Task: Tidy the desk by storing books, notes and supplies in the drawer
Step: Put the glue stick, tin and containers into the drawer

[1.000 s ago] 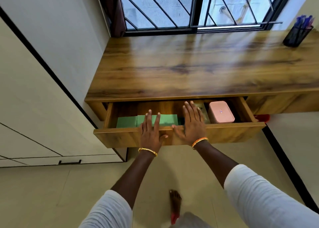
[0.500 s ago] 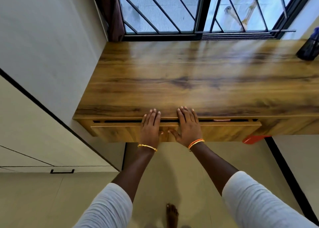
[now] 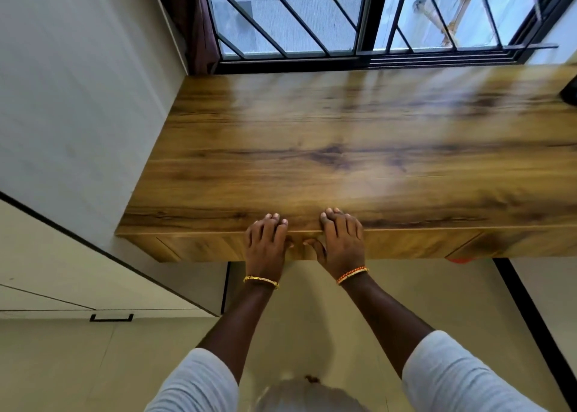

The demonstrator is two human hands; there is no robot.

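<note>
Drawer [image 3: 199,246] shut, contents hidden; dark object [image 3: 569,94] cut off at right edge; desk [image 3: 343,149] motion-blurred.

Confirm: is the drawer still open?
No, the drawer front sits flush under the desk top, both hands flat against it.

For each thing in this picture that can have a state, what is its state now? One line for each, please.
drawer: closed, front flush under the desk edge.
left hand: open, flat on the drawer front, fingertips over the desk edge.
right hand: open, flat on the drawer front, fingertips over the desk edge.
desk: top bare, apart from a dark thing cut off at the right edge.
window: barred; open or shut, cannot tell.
</note>
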